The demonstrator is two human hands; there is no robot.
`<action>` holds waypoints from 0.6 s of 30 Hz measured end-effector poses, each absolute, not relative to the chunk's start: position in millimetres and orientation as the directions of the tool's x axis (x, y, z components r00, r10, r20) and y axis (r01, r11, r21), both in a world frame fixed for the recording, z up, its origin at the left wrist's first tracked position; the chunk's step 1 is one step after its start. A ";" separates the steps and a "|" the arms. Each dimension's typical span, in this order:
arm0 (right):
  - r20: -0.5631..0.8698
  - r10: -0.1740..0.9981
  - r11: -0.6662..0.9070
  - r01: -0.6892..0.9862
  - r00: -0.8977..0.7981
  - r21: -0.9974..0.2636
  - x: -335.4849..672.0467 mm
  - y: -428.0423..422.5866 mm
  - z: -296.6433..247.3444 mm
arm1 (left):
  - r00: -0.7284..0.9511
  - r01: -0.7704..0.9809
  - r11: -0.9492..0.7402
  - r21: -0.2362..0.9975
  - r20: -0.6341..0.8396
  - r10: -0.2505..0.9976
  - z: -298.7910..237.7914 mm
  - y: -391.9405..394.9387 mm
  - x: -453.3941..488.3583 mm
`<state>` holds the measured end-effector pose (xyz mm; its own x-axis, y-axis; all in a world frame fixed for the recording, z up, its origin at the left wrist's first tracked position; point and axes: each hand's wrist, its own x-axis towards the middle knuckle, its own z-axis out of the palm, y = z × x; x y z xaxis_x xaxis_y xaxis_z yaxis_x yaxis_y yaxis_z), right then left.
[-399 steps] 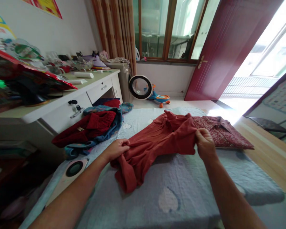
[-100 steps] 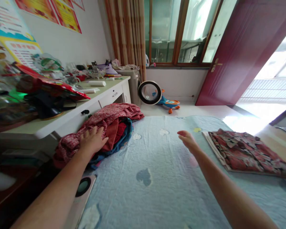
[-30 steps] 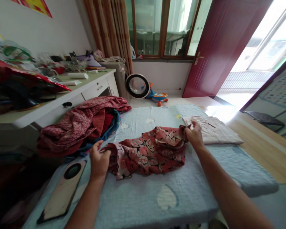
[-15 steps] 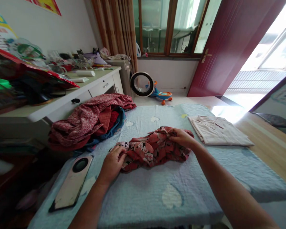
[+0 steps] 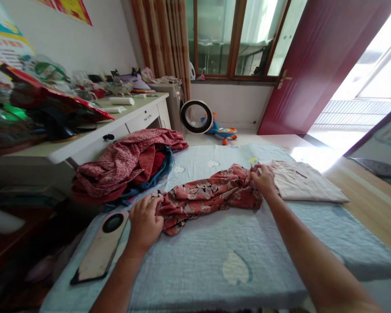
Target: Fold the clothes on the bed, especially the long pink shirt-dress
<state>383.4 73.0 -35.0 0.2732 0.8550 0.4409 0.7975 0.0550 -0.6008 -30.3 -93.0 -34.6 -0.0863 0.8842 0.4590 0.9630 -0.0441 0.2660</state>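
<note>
A red floral garment lies crumpled and stretched sideways across the light blue bed cover. My left hand grips its left end, fingers curled over the cloth. At the opposite end, my right hand pinches the fabric. What kind of garment it is cannot be told from its bunched shape. Just beyond my right hand rests a folded cream shirt. A phone with a round dark camera ring lies left of my left hand.
A heap of red and blue clothes sits at the far left of the cover, against a cluttered desk. On the floor behind are a blue and orange ride-on toy and an open round appliance door. A dark red door stands at right.
My hands have moved apart, the left one leftward and the right one rightward and away. Between them the floral garment is drawn out longer and flatter.
</note>
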 end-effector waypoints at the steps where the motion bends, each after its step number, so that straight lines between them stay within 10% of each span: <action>1: 0.408 0.901 0.117 0.821 0.149 -0.558 376.0 67.9 -37.7 | -0.042 0.965 -0.087 0.247 0.473 0.880 -32.9 -90.5 -24.4; 9: 0.087 0.969 0.244 0.846 -0.231 -0.473 366.3 68.1 -30.2 | 0.091 0.937 -0.143 0.319 0.171 0.981 -46.8 -71.1 -14.3; 14: 0.540 0.793 0.128 0.789 0.283 -0.601 403.7 76.6 6.8 | 0.065 0.897 -0.177 0.404 0.276 0.959 -44.7 -84.0 -23.3; 18: 0.549 0.760 0.044 0.814 0.348 -0.579 429.2 69.1 10.6 | 0.177 0.823 -0.283 0.493 0.251 0.952 -28.0 -106.7 -25.8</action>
